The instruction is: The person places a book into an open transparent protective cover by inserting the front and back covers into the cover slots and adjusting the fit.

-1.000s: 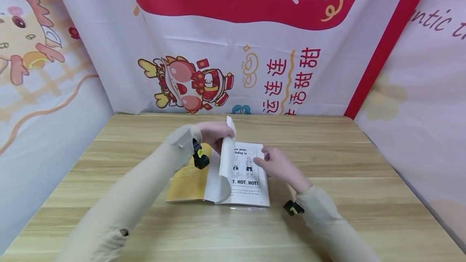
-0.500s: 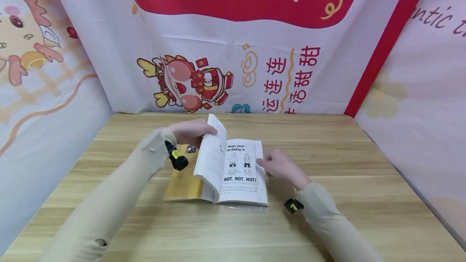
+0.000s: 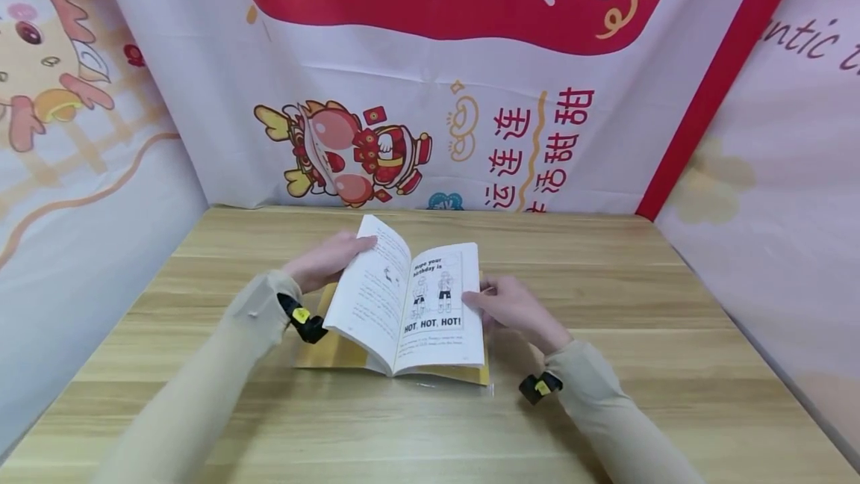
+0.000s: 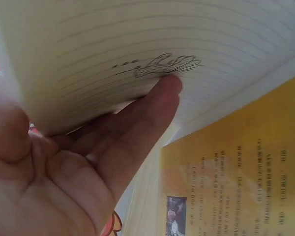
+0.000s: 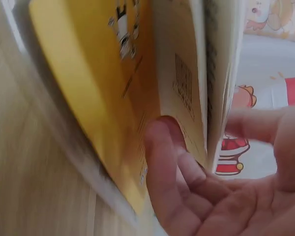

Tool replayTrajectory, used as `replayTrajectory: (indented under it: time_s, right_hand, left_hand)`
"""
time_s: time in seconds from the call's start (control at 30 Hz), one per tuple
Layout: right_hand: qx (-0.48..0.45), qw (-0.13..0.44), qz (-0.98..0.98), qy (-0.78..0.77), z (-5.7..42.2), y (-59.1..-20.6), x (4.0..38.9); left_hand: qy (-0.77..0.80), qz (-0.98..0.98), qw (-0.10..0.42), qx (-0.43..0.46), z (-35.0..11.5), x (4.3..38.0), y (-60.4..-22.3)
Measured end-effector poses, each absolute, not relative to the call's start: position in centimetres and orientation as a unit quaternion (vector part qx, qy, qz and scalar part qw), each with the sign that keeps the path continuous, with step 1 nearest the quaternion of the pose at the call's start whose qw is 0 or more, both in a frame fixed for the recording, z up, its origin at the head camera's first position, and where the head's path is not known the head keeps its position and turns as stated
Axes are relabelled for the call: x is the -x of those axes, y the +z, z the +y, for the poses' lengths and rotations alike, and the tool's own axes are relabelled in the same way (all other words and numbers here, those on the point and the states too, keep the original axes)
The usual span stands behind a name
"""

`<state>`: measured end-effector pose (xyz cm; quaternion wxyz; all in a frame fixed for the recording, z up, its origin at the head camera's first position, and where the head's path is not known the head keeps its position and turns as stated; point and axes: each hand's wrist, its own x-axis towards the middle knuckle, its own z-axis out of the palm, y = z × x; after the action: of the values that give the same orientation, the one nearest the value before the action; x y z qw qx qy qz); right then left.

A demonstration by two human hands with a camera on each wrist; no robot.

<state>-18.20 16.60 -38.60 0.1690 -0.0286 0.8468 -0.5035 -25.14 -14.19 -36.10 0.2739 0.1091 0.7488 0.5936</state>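
Pale wood-grain table (image 3: 416, 439) in front of you; white-paged paperback book (image 3: 404, 312) with yellow cover (image 3: 339, 351) open over its middle, pages lifted. At the book's 10 o'clock, your left hand (image 3: 329, 258) pinches the left pages (image 3: 371, 291); at 3, your right hand (image 3: 517, 308) pinches the right pages (image 3: 440, 346). Black wrist straps (image 3: 540, 388) at 9 and 4.

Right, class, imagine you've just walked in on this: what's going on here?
A person holds a book open above a wooden table. The left hand grips the left-hand pages near their far outer corner, fingers behind them. The right hand grips the right-hand pages at their outer edge, thumb in front. The yellow cover shows beneath the lifted pages.
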Motion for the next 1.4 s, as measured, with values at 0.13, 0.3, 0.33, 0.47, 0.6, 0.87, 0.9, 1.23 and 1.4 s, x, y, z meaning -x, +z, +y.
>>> replayTrajectory:
  time_s: [0.13,0.3,0.33,0.47,0.6,0.87,0.9,1.23,1.4]
  right_hand:
    - [0.045,0.189,0.821,-0.537,16.2,-38.3,17.9]
    - [0.032,0.171,0.816,-0.551,15.6,-38.2,17.8]
    - [0.028,0.168,0.816,-0.553,15.6,-38.2,17.8]
    - [0.012,0.159,0.808,-0.567,15.5,-38.1,17.8]
    - [0.006,0.15,0.802,-0.578,15.4,-38.0,17.8]
    - [0.01,0.142,0.805,-0.576,15.1,-38.0,17.7]
    - [0.009,0.142,0.804,-0.577,15.1,-38.0,17.7]
    - [0.012,0.128,0.793,-0.596,15.0,-37.9,17.7]
    - [0.015,0.109,0.783,-0.612,14.9,-37.9,17.6]
  left_hand:
    - [0.59,0.763,0.244,-0.104,-14.0,24.4,-36.2]
    - [0.568,0.788,0.211,-0.11,-13.9,23.4,-35.9]
    - [0.563,0.794,0.205,-0.109,-14.0,23.2,-35.9]
    - [0.558,0.801,0.194,-0.102,-14.0,22.5,-35.6]
    - [0.563,0.799,0.191,-0.094,-14.1,21.9,-35.7]
    - [0.561,0.804,0.179,-0.084,-14.4,21.1,-36.1]
    - [0.562,0.804,0.177,-0.082,-14.4,21.1,-36.1]
    - [0.544,0.817,0.178,-0.075,-14.5,21.1,-35.9]
    - [0.533,0.821,0.189,-0.08,-14.8,21.1,-36.2]
